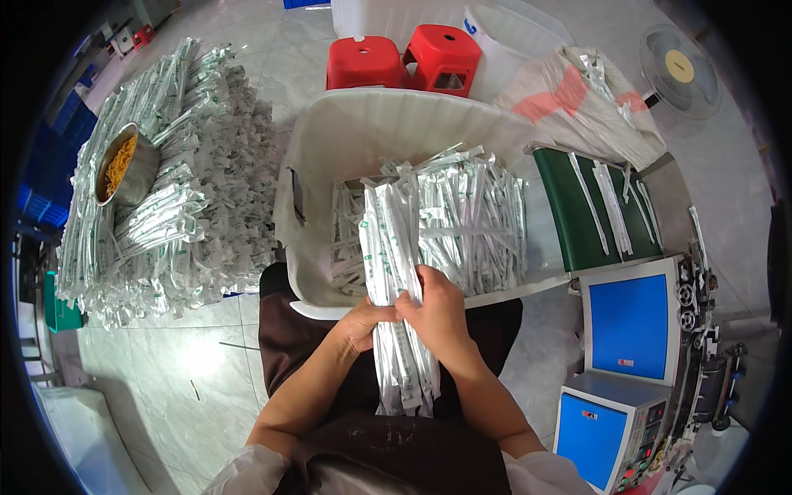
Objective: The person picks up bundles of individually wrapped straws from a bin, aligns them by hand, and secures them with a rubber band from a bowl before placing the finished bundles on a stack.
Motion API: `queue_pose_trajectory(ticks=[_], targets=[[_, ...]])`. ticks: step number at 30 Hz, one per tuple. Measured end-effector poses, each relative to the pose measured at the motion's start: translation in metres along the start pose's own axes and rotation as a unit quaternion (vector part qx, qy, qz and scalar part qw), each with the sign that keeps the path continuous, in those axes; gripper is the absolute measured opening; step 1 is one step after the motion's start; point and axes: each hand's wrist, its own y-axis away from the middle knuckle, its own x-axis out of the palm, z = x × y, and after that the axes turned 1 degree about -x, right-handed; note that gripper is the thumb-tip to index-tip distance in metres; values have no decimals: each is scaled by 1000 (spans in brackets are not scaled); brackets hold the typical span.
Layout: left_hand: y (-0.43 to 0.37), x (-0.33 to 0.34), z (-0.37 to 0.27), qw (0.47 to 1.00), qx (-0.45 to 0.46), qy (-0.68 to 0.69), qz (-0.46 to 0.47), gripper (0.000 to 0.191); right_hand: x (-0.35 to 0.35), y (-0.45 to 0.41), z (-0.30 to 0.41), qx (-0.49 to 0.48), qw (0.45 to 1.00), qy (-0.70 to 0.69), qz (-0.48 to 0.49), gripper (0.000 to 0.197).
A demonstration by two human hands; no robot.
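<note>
A bundle of long, slim silver-and-white foil packets [396, 247] with green print lies lengthwise between both hands, over the lap and the near rim of a large white plastic tub [408, 102]. My left hand [361, 325] grips the bundle from the left, its thumb across the top. From the right, my right hand [436, 309] holds it, fingers along its edge and thumb on top. Many loose packets [470, 216] of the same kind fill the tub's middle and right, mostly lengthwise, a few crosswise. The bundle hides part of them.
Left stands a tall stack of packets [229, 179] carrying a metal bowl [143, 167] of yellow rubber bands. Right, a green conveyor belt [557, 198] with several packets reaches the tub, beside a blue-panelled machine [628, 322]. Red stools [365, 62], a woven sack [532, 93] and a fan [659, 68] stand beyond.
</note>
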Motion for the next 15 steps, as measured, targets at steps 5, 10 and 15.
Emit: queue_pose_trajectory(ticks=[5,10,15], targets=[[-4,-8,-3,997,-3,80,-9,54,-14,-18,-47,155,927,-336,-52,15],[-1,-2,-5,995,9,84,47,49,-28,-64,-166,250,957,-139,-42,28],[-4,12,-3,997,-40,-29,53,44,-28,-71,-83,117,911,-394,-16,96]])
